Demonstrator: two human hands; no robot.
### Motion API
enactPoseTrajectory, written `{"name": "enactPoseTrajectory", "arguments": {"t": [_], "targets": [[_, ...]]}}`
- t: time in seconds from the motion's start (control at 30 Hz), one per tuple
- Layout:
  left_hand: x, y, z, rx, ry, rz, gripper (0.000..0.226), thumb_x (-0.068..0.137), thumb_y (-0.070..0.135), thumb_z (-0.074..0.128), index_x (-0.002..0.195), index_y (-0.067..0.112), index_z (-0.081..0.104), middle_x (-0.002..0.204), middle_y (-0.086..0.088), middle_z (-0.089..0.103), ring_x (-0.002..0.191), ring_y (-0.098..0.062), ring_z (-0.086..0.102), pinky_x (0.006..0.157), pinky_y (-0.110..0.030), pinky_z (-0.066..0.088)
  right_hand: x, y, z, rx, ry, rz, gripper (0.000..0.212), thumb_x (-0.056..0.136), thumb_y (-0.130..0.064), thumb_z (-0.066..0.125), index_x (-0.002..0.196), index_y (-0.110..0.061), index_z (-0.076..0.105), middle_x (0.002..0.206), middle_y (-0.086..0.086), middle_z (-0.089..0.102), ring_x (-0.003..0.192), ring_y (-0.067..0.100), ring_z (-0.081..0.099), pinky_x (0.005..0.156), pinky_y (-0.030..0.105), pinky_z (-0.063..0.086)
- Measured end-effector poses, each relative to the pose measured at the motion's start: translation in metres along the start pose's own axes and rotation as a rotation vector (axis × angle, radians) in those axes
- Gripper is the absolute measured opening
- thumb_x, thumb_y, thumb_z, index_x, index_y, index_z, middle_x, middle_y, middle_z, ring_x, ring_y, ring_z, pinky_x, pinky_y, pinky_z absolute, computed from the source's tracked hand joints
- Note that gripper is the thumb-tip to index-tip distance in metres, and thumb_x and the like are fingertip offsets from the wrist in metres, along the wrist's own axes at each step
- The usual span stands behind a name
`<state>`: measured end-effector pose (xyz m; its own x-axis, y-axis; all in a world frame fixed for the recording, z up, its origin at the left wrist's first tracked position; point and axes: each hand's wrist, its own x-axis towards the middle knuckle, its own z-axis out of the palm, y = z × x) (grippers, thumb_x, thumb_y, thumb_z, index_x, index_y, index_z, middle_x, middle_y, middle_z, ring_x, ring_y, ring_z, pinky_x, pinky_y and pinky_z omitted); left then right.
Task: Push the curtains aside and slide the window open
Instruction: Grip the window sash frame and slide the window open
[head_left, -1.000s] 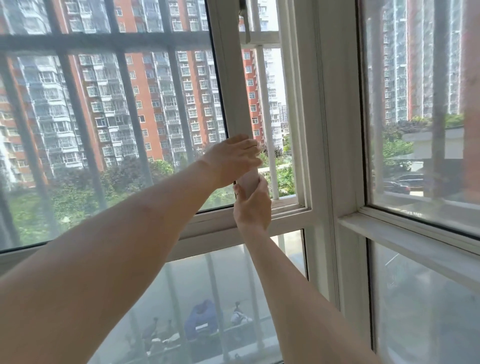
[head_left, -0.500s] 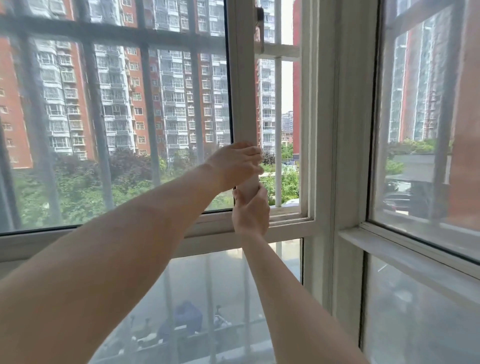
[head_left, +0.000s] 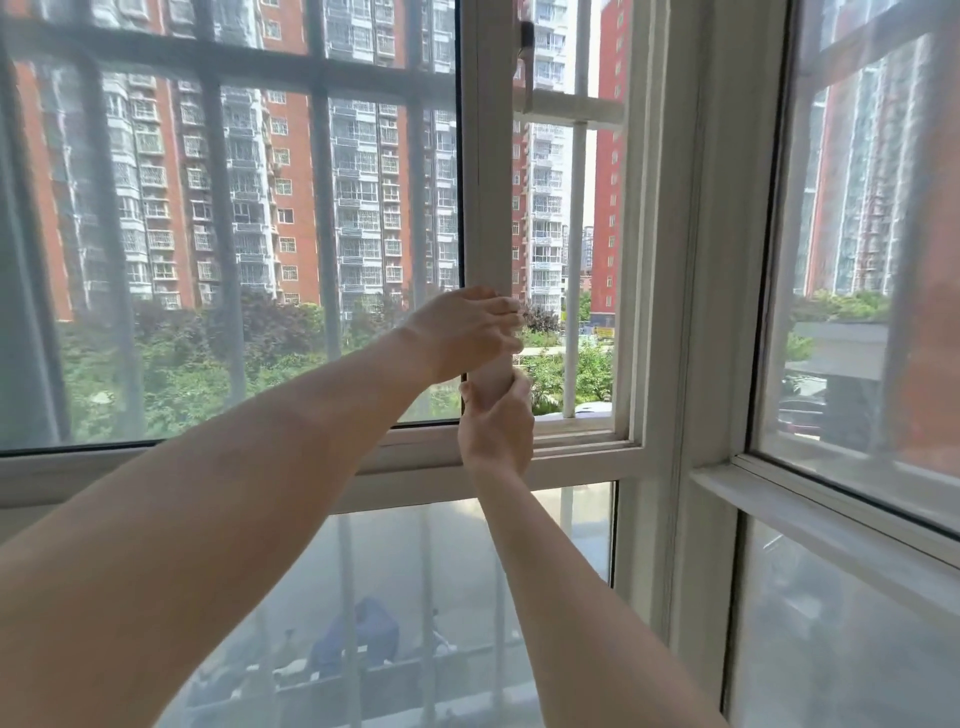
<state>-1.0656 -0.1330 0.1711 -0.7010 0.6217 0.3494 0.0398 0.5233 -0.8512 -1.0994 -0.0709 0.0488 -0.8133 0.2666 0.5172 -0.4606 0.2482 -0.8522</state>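
The white sliding window sash (head_left: 488, 182) stands partly slid to the left, its glass pane (head_left: 234, 234) stretching to the left. An open gap (head_left: 597, 270) shows between its vertical edge and the fixed frame (head_left: 670, 260). My left hand (head_left: 462, 332) wraps the sash's vertical edge from the left. Just below it, my right hand (head_left: 496, 421) grips the same edge above the bottom rail. A dark latch (head_left: 525, 36) sits high on that edge. No curtains are in view.
White security bars (head_left: 571, 234) run outside the gap and behind the glass. A fixed lower pane (head_left: 415, 582) lies under the sash. A second window (head_left: 883, 260) meets this one at the corner on the right. Apartment blocks and trees stand outside.
Both hands keep their grip on the sash edge. The gap beside the frame looks slightly wider, and the view has tilted and shifted to the left.
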Motion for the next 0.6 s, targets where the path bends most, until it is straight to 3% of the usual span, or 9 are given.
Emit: {"name": "enactPoseTrajectory", "arguments": {"t": [0.17,0.27,0.6], "targets": [[-0.015,-0.005,0.000,-0.011,-0.016,-0.012,0.050,0.093,0.011,0.062,0.138,0.027,0.050,0.156,0.001,0.039,0.148,-0.019,0.027,0.123,-0.037,0.019,-0.010,-0.010,0.010,-0.005,-0.024,0.022,0.061,0.091,-0.044,0.066,0.140,-0.018,0.039,0.129,0.000,0.060,0.115,0.024,0.060,0.086,0.038,0.049],[-0.021,-0.009,0.001,-0.020,-0.013,-0.014,0.049,0.093,0.011,0.062,0.138,0.026,0.050,0.156,0.001,0.039,0.148,-0.019,0.027,0.123,-0.039,0.020,-0.015,-0.014,0.014,-0.006,-0.028,0.021,0.054,0.091,-0.044,0.066,0.134,-0.020,0.043,0.123,0.000,0.062,0.111,0.026,0.062,0.078,0.032,0.043],[-0.051,-0.021,0.006,-0.045,-0.014,-0.034,0.045,0.092,0.011,0.063,0.134,0.026,0.055,0.154,0.002,0.043,0.148,-0.020,0.029,0.122,-0.036,0.017,-0.035,-0.030,0.031,-0.016,-0.041,0.036,0.055,0.090,-0.047,0.066,0.132,-0.021,0.044,0.123,0.000,0.063,0.108,0.026,0.063,0.082,0.037,0.047]]}}
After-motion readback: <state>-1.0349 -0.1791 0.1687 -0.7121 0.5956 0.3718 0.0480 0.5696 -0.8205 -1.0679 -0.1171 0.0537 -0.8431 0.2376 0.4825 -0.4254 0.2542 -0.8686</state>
